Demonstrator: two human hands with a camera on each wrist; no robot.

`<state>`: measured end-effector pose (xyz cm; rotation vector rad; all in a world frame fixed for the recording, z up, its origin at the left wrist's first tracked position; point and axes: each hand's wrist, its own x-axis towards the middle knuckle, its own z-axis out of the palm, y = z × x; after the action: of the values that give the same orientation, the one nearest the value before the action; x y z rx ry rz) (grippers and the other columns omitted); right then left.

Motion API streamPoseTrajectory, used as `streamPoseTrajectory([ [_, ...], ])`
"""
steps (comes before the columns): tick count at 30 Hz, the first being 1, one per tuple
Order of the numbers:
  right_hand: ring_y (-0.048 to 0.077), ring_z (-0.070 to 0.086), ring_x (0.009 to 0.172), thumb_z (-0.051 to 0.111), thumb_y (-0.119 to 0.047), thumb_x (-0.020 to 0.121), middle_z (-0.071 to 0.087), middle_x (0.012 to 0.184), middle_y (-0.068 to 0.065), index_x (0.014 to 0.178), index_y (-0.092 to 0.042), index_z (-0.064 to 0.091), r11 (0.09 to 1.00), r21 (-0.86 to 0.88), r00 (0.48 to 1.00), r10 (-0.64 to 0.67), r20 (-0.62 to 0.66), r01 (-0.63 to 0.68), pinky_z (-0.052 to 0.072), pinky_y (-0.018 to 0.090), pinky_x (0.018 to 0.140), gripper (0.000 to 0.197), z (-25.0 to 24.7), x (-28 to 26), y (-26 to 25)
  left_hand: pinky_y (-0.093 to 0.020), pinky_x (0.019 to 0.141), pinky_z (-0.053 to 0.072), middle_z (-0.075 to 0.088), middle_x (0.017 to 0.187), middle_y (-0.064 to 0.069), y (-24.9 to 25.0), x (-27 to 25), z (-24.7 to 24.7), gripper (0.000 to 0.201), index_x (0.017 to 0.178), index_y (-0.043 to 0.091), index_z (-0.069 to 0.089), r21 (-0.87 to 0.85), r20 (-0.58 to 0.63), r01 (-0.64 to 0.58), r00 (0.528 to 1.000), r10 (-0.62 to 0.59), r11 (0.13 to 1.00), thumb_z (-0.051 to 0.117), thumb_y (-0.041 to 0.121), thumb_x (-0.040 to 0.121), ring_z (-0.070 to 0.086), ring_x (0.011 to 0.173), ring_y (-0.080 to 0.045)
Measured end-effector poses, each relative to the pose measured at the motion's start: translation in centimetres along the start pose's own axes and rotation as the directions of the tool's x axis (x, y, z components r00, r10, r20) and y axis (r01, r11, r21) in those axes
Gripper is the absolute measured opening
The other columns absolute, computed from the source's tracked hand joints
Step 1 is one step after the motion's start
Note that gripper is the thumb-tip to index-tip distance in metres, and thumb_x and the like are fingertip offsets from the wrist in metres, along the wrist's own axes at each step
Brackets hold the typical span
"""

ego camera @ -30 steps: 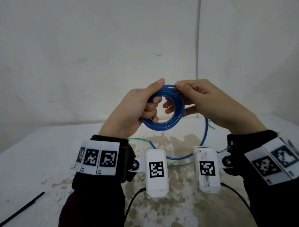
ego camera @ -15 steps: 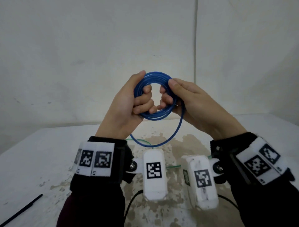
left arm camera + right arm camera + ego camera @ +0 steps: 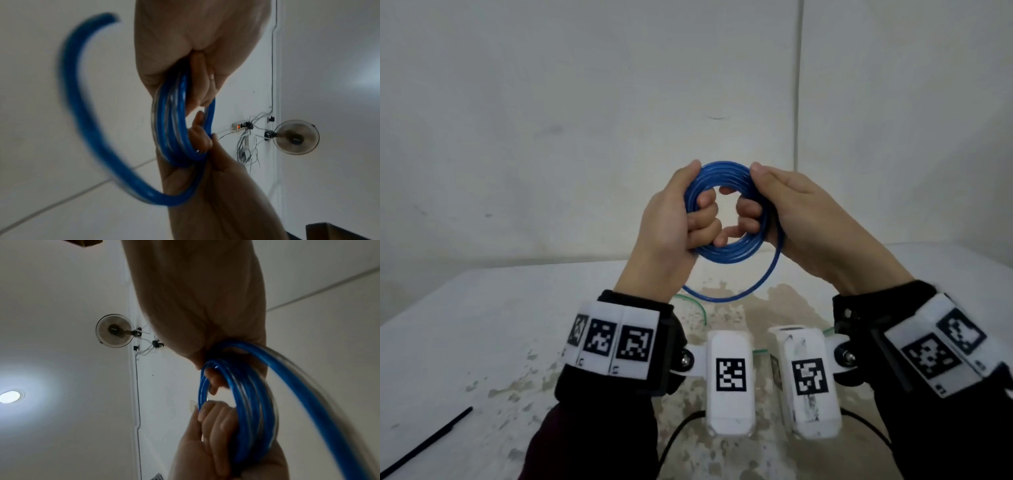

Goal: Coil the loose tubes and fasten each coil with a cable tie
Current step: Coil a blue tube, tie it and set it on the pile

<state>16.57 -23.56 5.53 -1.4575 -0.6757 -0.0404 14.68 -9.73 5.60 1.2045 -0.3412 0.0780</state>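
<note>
The blue tube (image 3: 726, 255) is glossy, translucent plastic, wound into a tight ring of several turns and held upright in the air above the table (image 3: 465, 325), at about twelve o'clock from the person's wrists. One loose turn hangs out of the ring, sagging in a wider arc from three o'clock round to seven o'clock, its lowest part near the tabletop; whether it touches I cannot tell. In the left wrist view the loose length of the tube (image 3: 86, 113) sweeps out blurred and ends in a free tip at the top.

The left hand (image 3: 664, 233) grips the ring at nine o'clock, thumb laid over the outer edge, fingers curled through the middle. The right hand (image 3: 808, 219) grips it at three o'clock the same way, thumb on top, fingers hooked inside. The knuckles of both nearly meet in the hole. Both palms face each other, wrists raised off the table.

A thin green tube (image 3: 695, 305) lies on the stained tabletop beneath the hands. A black cable tie (image 3: 428, 442) lies flat at eight o'clock, well apart from them.

The wrist bands and white camera housings (image 3: 729, 377) carry black-and-white square marker codes; tiny characters under them are too small to read.
</note>
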Motion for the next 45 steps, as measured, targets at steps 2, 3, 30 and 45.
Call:
streamPoseTrajectory([
  [2, 0.009, 0.033, 0.048, 0.029, -0.026, 0.105, 0.034, 0.055, -0.006, 0.085, -0.008, 0.054, 0.997, -0.066, 0.999, -0.028, -0.015, 0.027, 0.047, 0.024, 0.056, 0.036, -0.1, 0.0, 0.0, -0.022, 0.047, 0.045, 0.022, 0.037, 0.005, 0.1, 0.0, -0.1, 0.048, 0.054, 0.014, 0.037, 0.012, 0.099, 0.077, 0.992, -0.078, 0.997, 0.028, 0.033, 0.098, 0.022, 0.03, -0.012],
  [3, 0.008, 0.032, 0.046, 0.03, -0.026, 0.104, 0.034, 0.053, -0.009, 0.082, -0.009, 0.051, 0.991, -0.125, 0.999, -0.049, -0.009, 0.047, 0.045, 0.025, 0.053, 0.035, -0.1, 0.0, 0.0, -0.024, 0.051, 0.049, 0.023, 0.037, 0.003, 0.2, 0.0, -0.3, 0.049, 0.053, 0.014, 0.038, 0.043, 0.141, 0.117, 0.982, -0.122, 0.992, 0.026, 0.033, 0.096, 0.025, 0.031, -0.014],
  [30, 0.011, 0.047, 0.049, 0.032, -0.022, 0.104, 0.046, 0.057, -0.004, 0.081, -0.004, 0.056, 0.886, -0.43, 0.985, -0.163, 0.059, 0.172, 0.052, 0.029, 0.056, 0.038, 0.6, 0.3, 1.5, -0.024, 0.051, 0.045, 0.02, 0.043, 0.008, 0.2, -0.2, -2.2, 0.035, 0.074, 0.008, 0.046, 0.383, 0.1, 0.016, 0.993, -0.059, 0.924, 0.049, 0.037, 0.092, 0.02, 0.037, -0.01],
  [45, 0.02, 0.068, 0.088, 0.035, -0.034, 0.102, 0.069, 0.095, 0.009, 0.112, -0.013, 0.062, 0.95, -0.31, 0.999, -0.037, 0.01, 0.038, 0.058, 0.033, 0.079, 0.036, -1.5, -0.3, -0.2, -0.018, 0.038, 0.027, 0.017, 0.039, 0.01, 3.5, -1.4, -4.6, 0.04, 0.063, 0.013, 0.041, 0.328, -0.118, -0.049, 0.989, 0.092, 0.943, 0.051, 0.036, 0.094, 0.015, 0.032, -0.006],
])
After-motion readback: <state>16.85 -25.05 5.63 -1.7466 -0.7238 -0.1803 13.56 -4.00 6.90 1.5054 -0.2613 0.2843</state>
